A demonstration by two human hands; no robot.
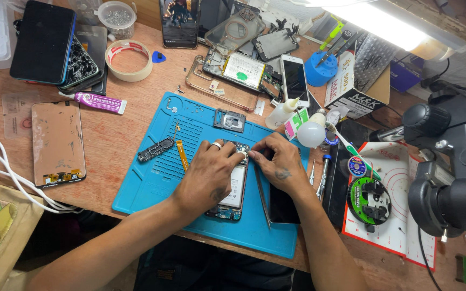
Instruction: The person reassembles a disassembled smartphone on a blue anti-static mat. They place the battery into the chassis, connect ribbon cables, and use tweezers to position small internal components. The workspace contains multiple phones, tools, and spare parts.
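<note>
Right now both hands press on an open phone (234,188) that lies on the blue mat (152,188). The left hand (207,175) lies flat over the phone, its grip spread to hold it down. The right hand (279,161) pinches its fingertips together at the phone's top edge; I cannot tell if a small part sits between them. A hard push there could crack the thin green board or make the phone skid. The phone has no back, so its white battery and tiny parts show. Just right of the grip lie tweezers (261,195), which an arm could knock. Left of it rests an orange strip (182,154), and farther off on the counter (114,134) a glue tube (101,102).
</note>
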